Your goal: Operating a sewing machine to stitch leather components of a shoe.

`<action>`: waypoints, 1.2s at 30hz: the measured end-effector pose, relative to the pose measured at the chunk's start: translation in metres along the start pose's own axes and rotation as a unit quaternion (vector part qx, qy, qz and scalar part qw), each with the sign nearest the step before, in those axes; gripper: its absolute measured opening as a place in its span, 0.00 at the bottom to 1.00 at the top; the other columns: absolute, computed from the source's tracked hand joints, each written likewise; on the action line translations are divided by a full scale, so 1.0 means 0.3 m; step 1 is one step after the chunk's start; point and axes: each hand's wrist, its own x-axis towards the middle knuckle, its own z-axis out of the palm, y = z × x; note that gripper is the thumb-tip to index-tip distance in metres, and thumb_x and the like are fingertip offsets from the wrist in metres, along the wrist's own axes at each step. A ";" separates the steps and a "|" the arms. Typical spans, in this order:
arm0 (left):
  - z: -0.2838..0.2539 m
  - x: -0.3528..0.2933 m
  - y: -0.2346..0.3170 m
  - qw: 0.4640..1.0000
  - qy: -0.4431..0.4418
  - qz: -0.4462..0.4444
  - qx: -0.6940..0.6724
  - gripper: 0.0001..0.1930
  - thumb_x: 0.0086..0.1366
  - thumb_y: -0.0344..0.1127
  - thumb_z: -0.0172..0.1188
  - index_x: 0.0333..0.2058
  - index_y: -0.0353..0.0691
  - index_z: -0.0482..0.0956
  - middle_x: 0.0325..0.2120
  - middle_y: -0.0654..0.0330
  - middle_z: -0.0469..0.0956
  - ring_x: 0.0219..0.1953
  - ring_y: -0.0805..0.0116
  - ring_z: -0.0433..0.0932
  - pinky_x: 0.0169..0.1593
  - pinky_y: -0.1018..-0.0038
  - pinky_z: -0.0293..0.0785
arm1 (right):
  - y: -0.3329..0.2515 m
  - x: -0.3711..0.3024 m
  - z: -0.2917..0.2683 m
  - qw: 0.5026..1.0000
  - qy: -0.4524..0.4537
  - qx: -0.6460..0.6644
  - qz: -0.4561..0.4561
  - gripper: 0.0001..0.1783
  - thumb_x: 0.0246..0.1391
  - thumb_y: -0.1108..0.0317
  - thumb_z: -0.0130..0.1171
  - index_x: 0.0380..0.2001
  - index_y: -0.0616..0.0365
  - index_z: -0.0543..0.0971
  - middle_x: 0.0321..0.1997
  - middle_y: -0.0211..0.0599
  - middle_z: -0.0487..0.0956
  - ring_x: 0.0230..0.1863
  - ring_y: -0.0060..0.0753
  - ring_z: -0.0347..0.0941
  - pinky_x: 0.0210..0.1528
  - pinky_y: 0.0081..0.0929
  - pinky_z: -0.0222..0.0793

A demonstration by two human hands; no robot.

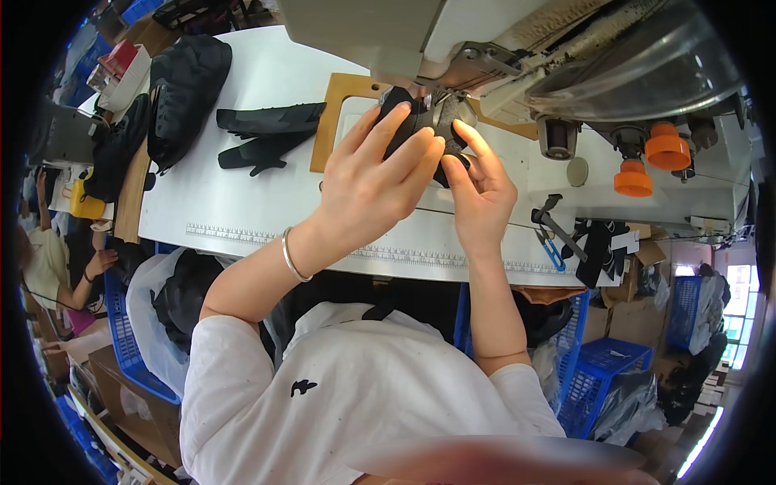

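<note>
A black fabric shoe piece [395, 100] lies under the head of a sewing machine [465, 69], partly hidden by my fingers. My left hand [368, 178], with a bangle on its wrist, presses on the piece with its fingers and holds it from the left. On the other side, my right hand [483, 190] pinches the edge of the same piece between thumb and fingers. Lamp light falls on the fingertips. Left of the machine, dark cut fabric pieces [271, 121] rest on the white table [190, 198].
Black shoe uppers [182, 93] are piled at the table's left. A ruler strip [388, 255] runs along the front edge. Blue-handled snips [553, 252] lie at the right, below orange knobs [633, 178]. Blue crates [602, 388] stand beneath. Another person's hand [101, 263] shows far left.
</note>
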 end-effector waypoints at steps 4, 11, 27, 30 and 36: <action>0.018 -0.006 0.006 1.000 0.026 0.000 0.007 0.14 0.47 0.31 0.66 0.36 0.37 0.85 0.40 0.59 0.79 0.50 0.50 0.81 0.54 0.54 0.80 | -0.004 0.003 -0.005 1.000 -0.009 0.004 -0.002 0.25 0.63 0.78 0.62 0.63 0.65 0.75 0.52 0.38 0.84 0.52 0.23 0.81 0.56 0.22 0.76; 0.021 0.013 0.017 1.000 -0.003 -0.018 0.014 0.15 0.50 0.33 0.70 0.39 0.40 0.87 0.41 0.62 0.83 0.52 0.53 0.82 0.57 0.56 0.80 | -0.026 0.025 -0.018 0.999 -0.005 0.039 0.035 0.25 0.63 0.79 0.62 0.63 0.63 0.75 0.47 0.36 0.85 0.46 0.20 0.81 0.49 0.18 0.75; 0.025 0.017 0.035 0.999 0.014 -0.024 0.043 0.15 0.49 0.33 0.67 0.38 0.40 0.87 0.40 0.62 0.83 0.50 0.54 0.83 0.57 0.56 0.80 | -0.018 0.021 -0.019 0.999 0.003 0.035 0.013 0.17 0.65 0.76 0.63 0.56 0.63 0.81 0.45 0.30 0.85 0.44 0.14 0.78 0.46 0.16 0.73; 0.042 0.008 0.029 0.998 0.033 -0.017 0.042 0.15 0.48 0.32 0.67 0.37 0.38 0.87 0.39 0.60 0.81 0.49 0.52 0.82 0.56 0.54 0.80 | -0.018 0.025 -0.021 0.999 -0.001 0.026 0.028 0.17 0.65 0.76 0.62 0.57 0.62 0.81 0.41 0.28 0.85 0.41 0.11 0.76 0.44 0.14 0.71; 0.039 0.014 0.043 0.998 0.030 -0.030 0.043 0.14 0.48 0.32 0.66 0.37 0.38 0.86 0.39 0.60 0.81 0.50 0.52 0.82 0.56 0.54 0.80 | -0.038 0.034 -0.021 0.999 -0.003 0.017 0.045 0.17 0.65 0.75 0.62 0.57 0.62 0.81 0.37 0.24 0.84 0.38 0.08 0.72 0.42 0.11 0.67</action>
